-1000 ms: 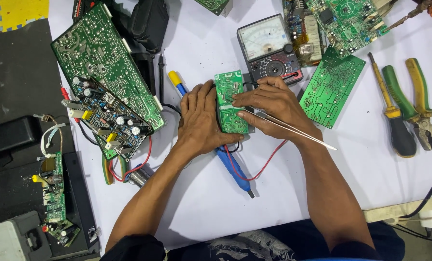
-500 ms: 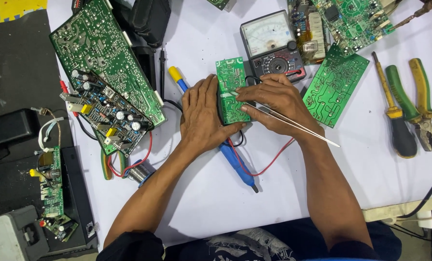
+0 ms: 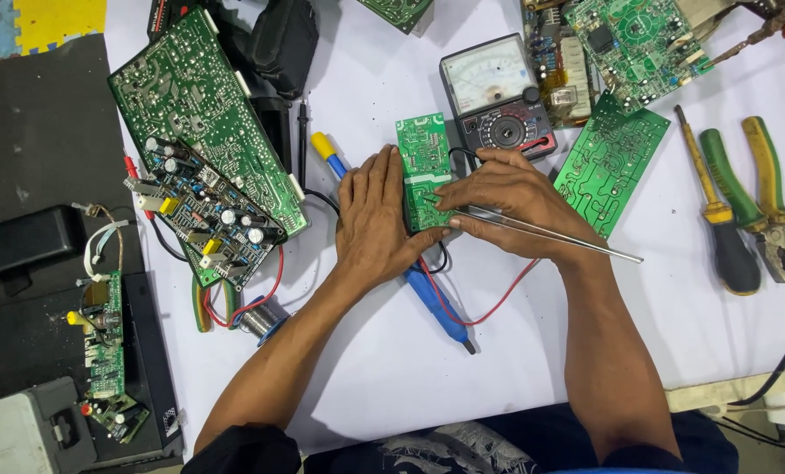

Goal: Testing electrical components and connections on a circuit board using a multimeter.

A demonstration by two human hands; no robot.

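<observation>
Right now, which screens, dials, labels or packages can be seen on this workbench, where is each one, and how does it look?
Analog multimeter: top centre of the white table, beyond the right hand; dark body, pale needle-scale window, round black selector knob.
Small green circuit board: centre, under the left hand; white printed markings.
Dark case: far left; a small pale label at its edge.
No packages or lit screens show.

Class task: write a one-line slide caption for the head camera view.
Left hand steadies a small green circuit board while the right hand applies tweezers to it.
</observation>
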